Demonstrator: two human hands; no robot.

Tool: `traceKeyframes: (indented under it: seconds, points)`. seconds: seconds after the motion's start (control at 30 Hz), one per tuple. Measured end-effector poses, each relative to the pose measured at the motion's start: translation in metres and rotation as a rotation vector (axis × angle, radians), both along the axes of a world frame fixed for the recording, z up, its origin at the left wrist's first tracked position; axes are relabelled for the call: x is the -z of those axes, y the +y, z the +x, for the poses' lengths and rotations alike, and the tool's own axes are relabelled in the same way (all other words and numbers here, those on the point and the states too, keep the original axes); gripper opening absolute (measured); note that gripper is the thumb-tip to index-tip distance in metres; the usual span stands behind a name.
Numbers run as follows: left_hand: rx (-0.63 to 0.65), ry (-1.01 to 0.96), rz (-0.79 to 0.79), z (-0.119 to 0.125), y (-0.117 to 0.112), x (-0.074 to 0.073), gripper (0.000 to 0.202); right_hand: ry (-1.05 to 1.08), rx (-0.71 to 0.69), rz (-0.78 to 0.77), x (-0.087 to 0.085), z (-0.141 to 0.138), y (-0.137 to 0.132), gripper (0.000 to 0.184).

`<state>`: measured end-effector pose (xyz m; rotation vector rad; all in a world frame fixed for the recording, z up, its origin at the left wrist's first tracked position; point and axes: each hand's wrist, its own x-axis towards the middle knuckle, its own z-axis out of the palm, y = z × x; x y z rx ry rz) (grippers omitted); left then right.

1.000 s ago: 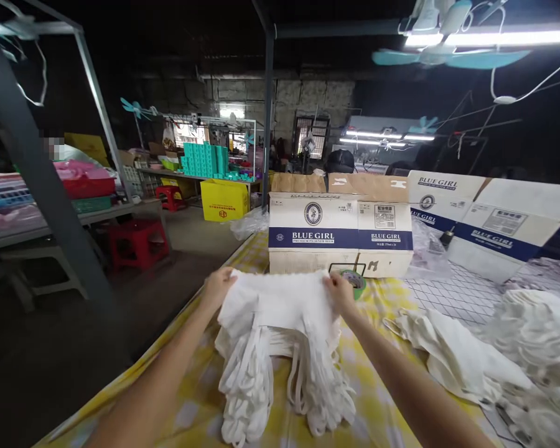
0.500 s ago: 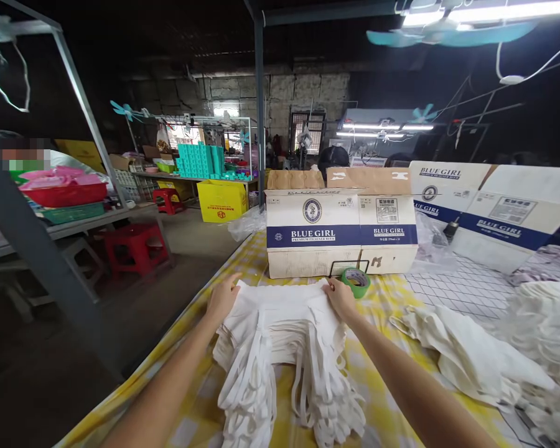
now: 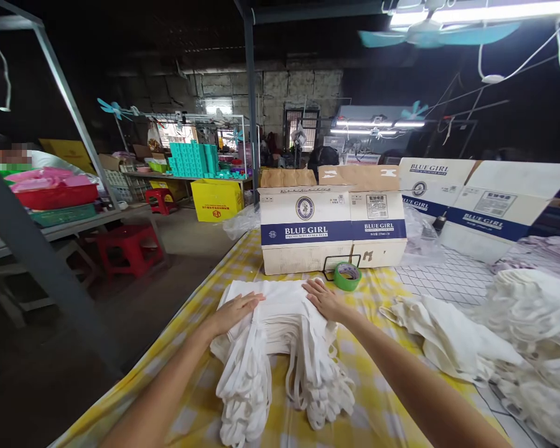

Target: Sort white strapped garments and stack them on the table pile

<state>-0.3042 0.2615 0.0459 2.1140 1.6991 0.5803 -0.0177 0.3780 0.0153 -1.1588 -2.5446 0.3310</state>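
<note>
A neat stack of white cloth pieces with long straps (image 3: 280, 333) lies on the yellow checked tablecloth (image 3: 378, 386). The straps hang toward me in two bunches. My left hand (image 3: 237, 310) rests flat on the stack's upper left, fingers stretched out. On its upper right lies my right hand (image 3: 325, 301), palm down with the fingers extended. Just beyond my right hand stands a roll of green tape (image 3: 347, 276), leaning by a black wire stand (image 3: 329, 267).
A Blue Girl beer carton (image 3: 308, 233) stands behind the stack, with another carton (image 3: 494, 205) to its right. Loose white cloth (image 3: 452, 336) and a heap of white straps (image 3: 536, 311) lie at right. Red stools (image 3: 129, 249) stand on the floor at left.
Both hands have let go of the top piece's far corners and now lie flat on the stack, closer together. The view has shifted slightly to the right.
</note>
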Motion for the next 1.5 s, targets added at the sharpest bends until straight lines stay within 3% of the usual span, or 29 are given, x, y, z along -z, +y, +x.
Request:
traceKeyframes:
  seconds: [0.17, 0.27, 0.33, 0.4, 0.53, 0.63, 0.77, 0.87, 0.97, 1.17, 1.33, 1.5]
  points:
    - [-0.1, 0.017, 0.06, 0.009, -0.006, -0.011, 0.054, 0.151, 0.116, 0.04, -0.021, 0.016, -0.021, 0.043]
    - [-0.197, 0.024, 0.226, 0.035, -0.038, -0.012, 0.057, 0.249, 0.211, 0.049, -0.023, 0.054, -0.061, 0.042]
    - [-0.243, 0.053, 0.46, 0.06, -0.074, -0.008, 0.047, 0.278, 0.269, 0.028, -0.018, 0.091, -0.099, 0.039]
    - [-0.205, 0.063, 0.543, 0.091, -0.116, 0.001, 0.033, 0.306, 0.321, -0.007, -0.008, 0.131, -0.145, 0.033]
    - [0.049, 0.017, 0.392, 0.164, -0.202, 0.035, 0.015, 0.352, 0.437, -0.114, 0.011, 0.199, -0.239, 0.023]
    - [0.092, 0.012, 0.3, 0.218, -0.254, 0.063, 0.01, 0.324, 0.559, -0.205, 0.021, 0.233, -0.302, 0.02]
    - [0.079, 0.165, 0.316, 0.271, -0.301, 0.083, 0.027, 0.299, 0.672, -0.333, 0.033, 0.257, -0.372, 0.02]
    - [0.054, 0.328, 0.264, 0.289, -0.32, 0.086, 0.047, 0.284, 0.691, -0.369, 0.039, 0.259, -0.406, 0.021]
    - [0.054, 0.46, 0.208, 0.292, -0.326, 0.085, 0.052, 0.203, 0.69, -0.305, 0.043, 0.249, -0.421, 0.02]
    - [0.076, 0.568, 0.241, 0.293, -0.326, 0.086, 0.054, -0.048, 0.681, -0.2, 0.045, 0.224, -0.418, 0.014]
    - [0.111, 0.464, 0.202, 0.289, -0.323, 0.077, 0.053, -0.053, 0.681, -0.213, 0.04, 0.224, -0.416, 0.01]
    - [0.191, 0.202, 0.011, 0.275, -0.316, 0.066, 0.049, -0.026, 0.677, -0.232, 0.032, 0.227, -0.412, 0.019]
